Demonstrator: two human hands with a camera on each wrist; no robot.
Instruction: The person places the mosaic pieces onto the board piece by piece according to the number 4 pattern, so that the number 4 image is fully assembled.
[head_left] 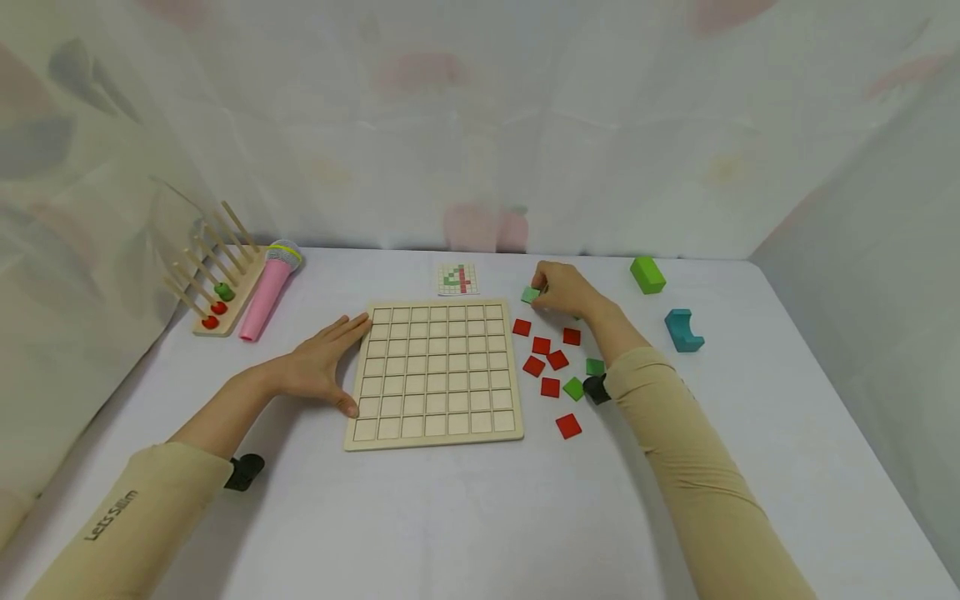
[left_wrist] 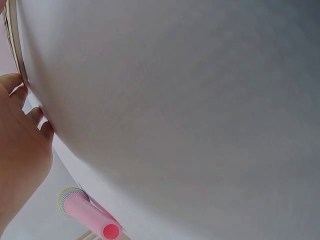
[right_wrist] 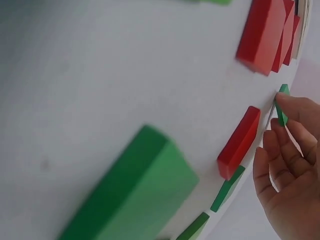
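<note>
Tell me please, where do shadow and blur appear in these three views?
Head: board fairly crisp, soft shadow beside the left sleeve; left wrist: table surface dim, darkest toward the upper right; right wrist: nearest green tile blurred.

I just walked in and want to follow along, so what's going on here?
A person's right hand pinches a green tile, while the left hand rests at the left edge of a wooden board. The board's squares hold no tiles yet. Loose red tiles and other green tiles lie to its right, and a small card with a red and green pattern lies beyond its far edge.
</note>
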